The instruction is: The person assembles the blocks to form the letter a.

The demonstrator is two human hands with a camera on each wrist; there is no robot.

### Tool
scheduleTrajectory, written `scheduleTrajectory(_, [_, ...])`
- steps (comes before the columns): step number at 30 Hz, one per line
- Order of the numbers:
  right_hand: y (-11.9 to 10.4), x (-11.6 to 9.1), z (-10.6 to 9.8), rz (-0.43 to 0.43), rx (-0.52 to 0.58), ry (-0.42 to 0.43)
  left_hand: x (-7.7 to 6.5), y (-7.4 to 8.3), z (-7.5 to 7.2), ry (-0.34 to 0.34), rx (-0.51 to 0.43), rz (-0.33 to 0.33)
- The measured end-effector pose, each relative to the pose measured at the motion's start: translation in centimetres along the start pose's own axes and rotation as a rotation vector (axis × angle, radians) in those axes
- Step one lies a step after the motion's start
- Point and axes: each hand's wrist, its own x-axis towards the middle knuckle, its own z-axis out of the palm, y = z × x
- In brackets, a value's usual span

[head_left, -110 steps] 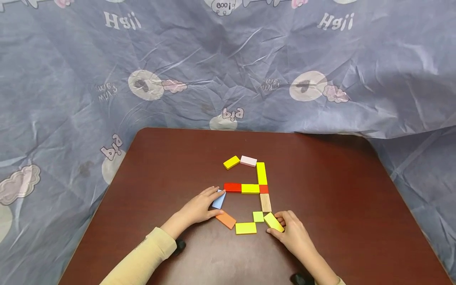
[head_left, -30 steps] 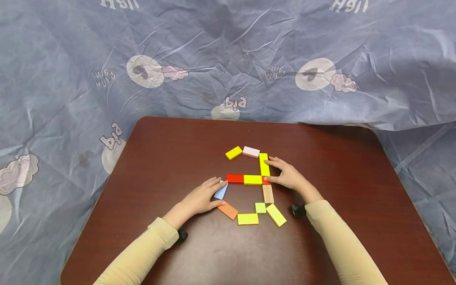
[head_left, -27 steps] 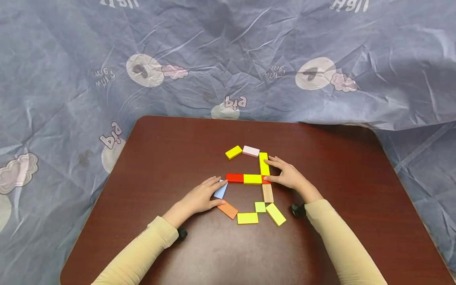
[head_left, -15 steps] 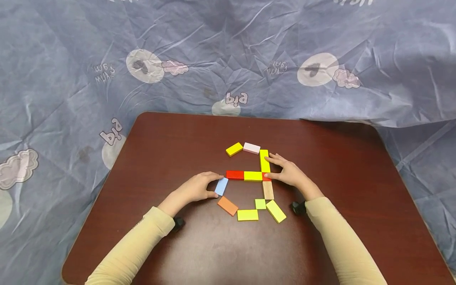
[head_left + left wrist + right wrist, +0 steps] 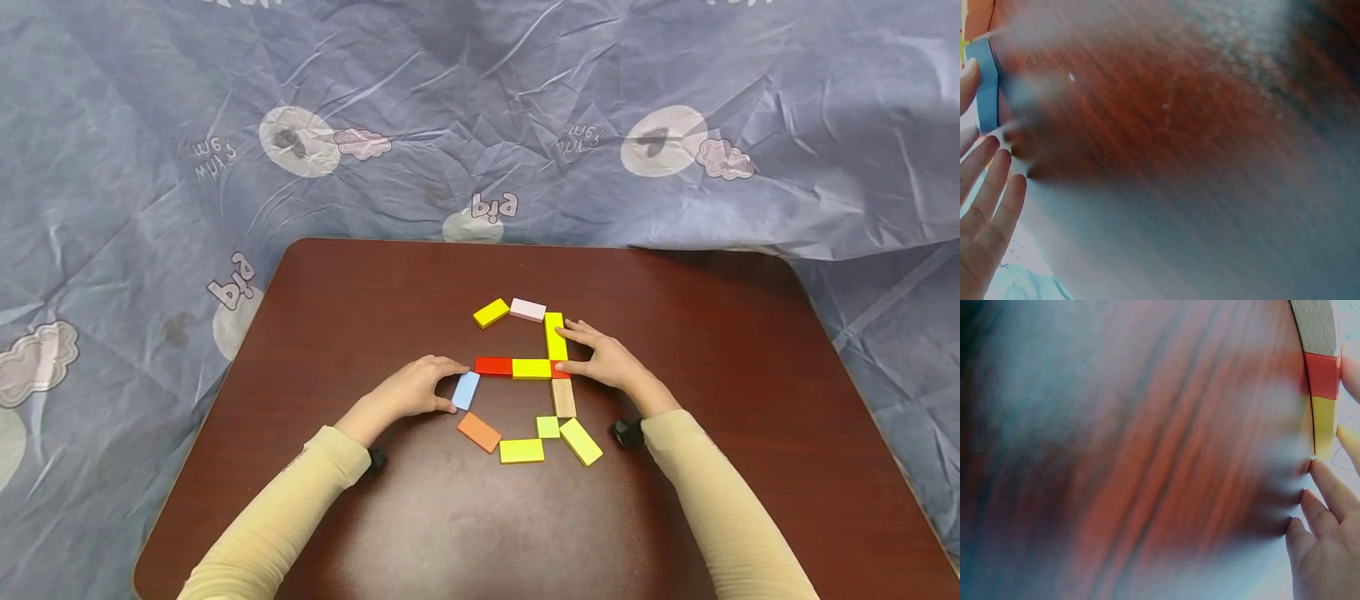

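My left hand (image 5: pixel 411 390) is at the left of the block outline. Its thumb and index finger pinch a flat blue block (image 5: pixel 466 391) end to end. The left wrist view has the thumb over the blue block (image 5: pixel 986 84) and the other fingers straighter, near the table. My right hand (image 5: pixel 611 362) rests at the right side, index finger on an upright-running yellow block (image 5: pixel 553 342), thumb on a small red block (image 5: pixel 556 372). Its other fingers extend to the tabletop in the right wrist view, beside the red block (image 5: pixel 1321 375).
A red block (image 5: pixel 493 366) and a yellow one join the right column. Below lie an orange block (image 5: pixel 479 432), yellow blocks, a green square (image 5: pixel 548 427) and a plain wooden block (image 5: pixel 563 398). A pink block (image 5: pixel 528 310) and another yellow block (image 5: pixel 491 313) lie farther back.
My right hand has left the lower-right yellow block and moved up to the right column. My left thumb has shifted off the orange block to the blue block's near end.
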Motion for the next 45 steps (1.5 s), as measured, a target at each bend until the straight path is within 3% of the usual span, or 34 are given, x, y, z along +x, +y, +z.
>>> scheduleTrajectory(10, [0.3, 0.1, 0.0, 0.000, 0.002, -0.001, 0.8, 0.1, -0.3, 0.016, -0.026, -0.001])
scheduleTrajectory(22, [0.3, 0.1, 0.1, -0.004, 0.005, -0.010, 4.9, 0.3, -0.2, 0.118, -0.123, -0.041])
scheduleTrajectory(33, [0.4, 0.0, -0.1, -0.004, 0.008, 0.004, 5.5, 0.7, 0.1, 0.146, -0.135, -0.074])
scheduleTrajectory(39, [0.5, -0.3, -0.3, 0.004, 0.023, 0.013, 6.0, 0.8, -0.4, 0.126, -0.136, -0.071])
scheduleTrajectory(45, [0.2, -0.4, 0.1, -0.003, 0.028, 0.005, 7.3, -0.1, -1.7, 0.219, -0.163, -0.175])
